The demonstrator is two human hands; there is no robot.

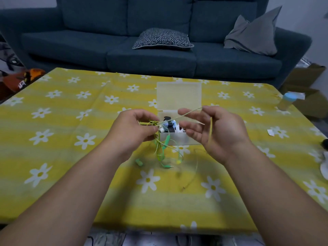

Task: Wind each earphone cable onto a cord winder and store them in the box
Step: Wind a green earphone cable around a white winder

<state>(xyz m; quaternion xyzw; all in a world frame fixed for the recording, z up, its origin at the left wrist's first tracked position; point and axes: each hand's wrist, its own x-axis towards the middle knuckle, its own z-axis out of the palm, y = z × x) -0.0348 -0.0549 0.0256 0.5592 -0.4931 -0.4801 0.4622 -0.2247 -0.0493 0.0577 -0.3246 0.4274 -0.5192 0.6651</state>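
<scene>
A clear plastic box [179, 141] stands open at the table's middle, its lid [178, 95] raised behind it, with black, white and blue wound earphones inside. My left hand [132, 129] pinches a bundle of yellow-green earphone cable [160, 150] just left of the box; whether a winder sits in those fingers is hidden. A strand runs from there to my right hand [213, 128], which holds it between thumb and fingers, and the strand drapes down over that hand. Green and yellow earbuds and a plug dangle onto the cloth below.
The table wears a yellow cloth with white daisies [71, 139]. A bottle with a blue cap [286, 102] stands at the right edge, a small white scrap [270, 132] lies near it, and a white object [324, 167] pokes in at far right. A dark blue sofa [150, 41] stands behind.
</scene>
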